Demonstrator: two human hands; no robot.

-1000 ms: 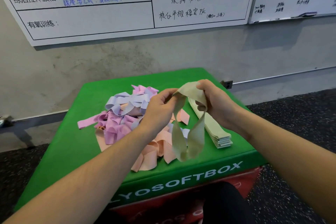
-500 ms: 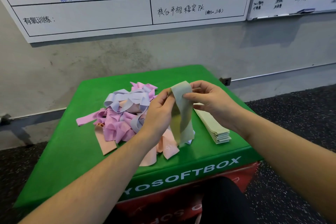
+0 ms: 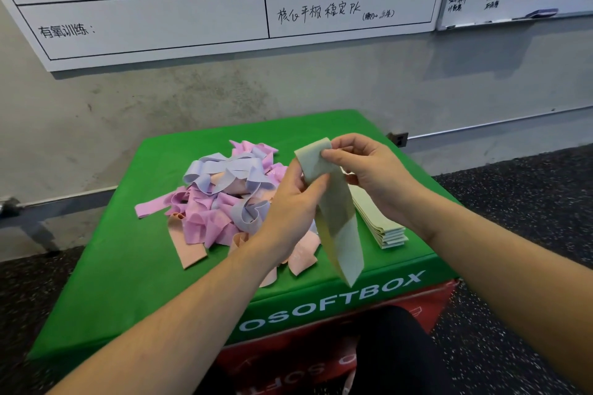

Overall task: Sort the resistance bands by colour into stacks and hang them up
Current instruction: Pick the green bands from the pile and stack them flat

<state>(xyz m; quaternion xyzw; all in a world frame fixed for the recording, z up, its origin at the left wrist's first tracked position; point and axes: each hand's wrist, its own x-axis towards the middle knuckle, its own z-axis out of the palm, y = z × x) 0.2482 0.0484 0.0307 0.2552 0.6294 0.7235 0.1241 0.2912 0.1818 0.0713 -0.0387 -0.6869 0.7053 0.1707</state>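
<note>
A pale green resistance band (image 3: 340, 221) hangs flattened above the green soft box (image 3: 128, 250). My right hand (image 3: 375, 176) pinches its top fold, and my left hand (image 3: 295, 202) pinches it a little lower on its left edge. Behind the band, on the box's right side, lies a neat stack of pale green bands (image 3: 382, 224). To the left sits a tangled pile of bands (image 3: 224, 199) in pink, lilac and peach.
The green box rests on a red box (image 3: 426, 301). A grey concrete wall with two whiteboards (image 3: 192, 19) rises right behind it. Dark speckled rubber floor (image 3: 529, 234) surrounds the boxes. A dark trouser leg (image 3: 394, 353) shows at the bottom.
The twisted green band has been straightened into a flat loop. My hands moved from bunching it to pinching its top, and it now hangs lower over the box's front edge.
</note>
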